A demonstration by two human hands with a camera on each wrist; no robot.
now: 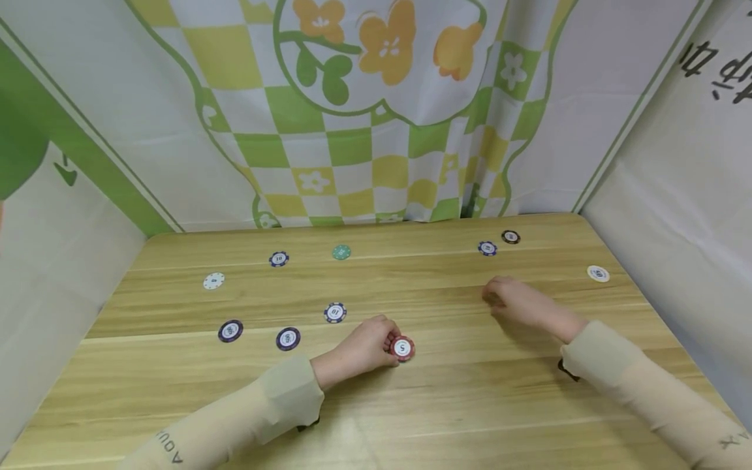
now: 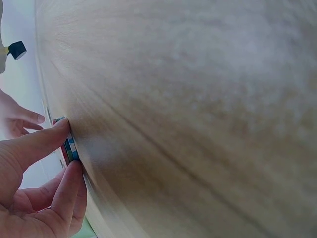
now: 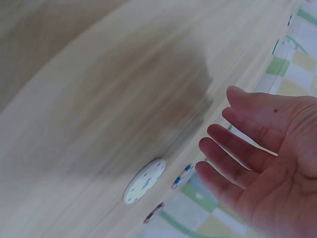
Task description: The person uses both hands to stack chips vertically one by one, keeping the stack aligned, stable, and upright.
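My left hand (image 1: pixel 365 344) pinches a small stack of poker chips (image 1: pixel 403 348) between thumb and fingers. Its top chip is red with a white centre and a 5. In the left wrist view, the edge of the stack (image 2: pixel 70 148) has red, green and blue bands, low against the wooden table. To the right, my right hand (image 1: pixel 521 302) hovers over the table with relaxed fingers and nothing in them. The right wrist view has a white chip (image 3: pixel 144 181), a blue chip (image 3: pixel 183 176) and a dark chip (image 3: pixel 154 212) lying beyond its fingertips.
On the wooden table (image 1: pixel 470 405), dark purple chips (image 1: pixel 288 339), blue chips (image 1: pixel 335 313), a green chip (image 1: pixel 341 252) and a white chip (image 1: pixel 214 281) lie flat at left and centre. Another white chip (image 1: pixel 598 273) lies near the right edge. A patterned curtain (image 1: pixel 376 150) hangs behind.
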